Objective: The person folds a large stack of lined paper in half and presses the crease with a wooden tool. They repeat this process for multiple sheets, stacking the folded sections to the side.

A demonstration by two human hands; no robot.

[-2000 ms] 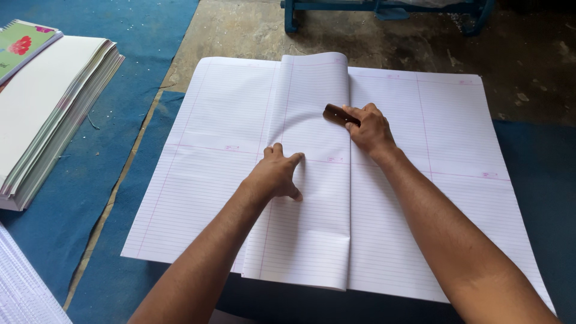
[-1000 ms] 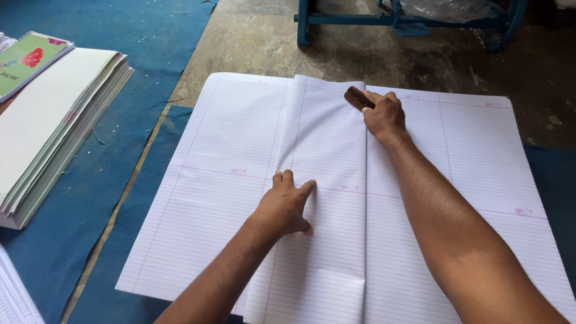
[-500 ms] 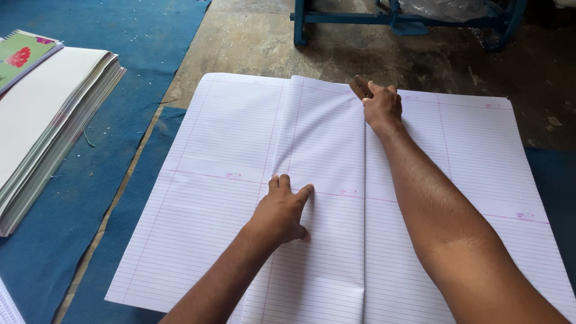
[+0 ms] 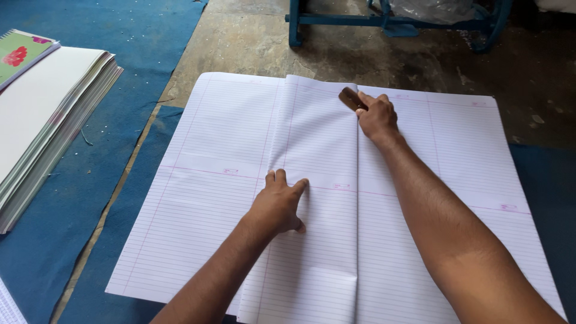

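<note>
Far left: stack of white sheets on a blue mat, with a green-covered notebook lying on top at its far corner. Edge of more lined paper shows at the bottom-left corner.

Middle: big ruled sheets, white with pink margin lines, spread flat partly on the blue mat and partly on bare concrete floor. The sheets are folded over at centre, so a narrower flap lies on top, its crease running from the far edge toward the viewer.

Left hand: palm down, fingers spread and flat on the folded flap, about mid-length and just left of the crease. Released, grasping nothing, just pressing the paper.

Right hand: at the far end of the crease, near the top edge of the sheets. Clenched around a small dark brown wooden block; the block sticks out of the hand to the upper left and sits right on the fold line, touching the paper. Right forearm crosses the right half of the sheets diagonally.

Right half of the sheets lies flat, single layer visible, with the same pink rules and small pink marks.

Top: blue-painted metal frame standing on the concrete beyond the sheets, clear plastic bundled within it. Far right: more blue mat under the sheets' right edge.
</note>
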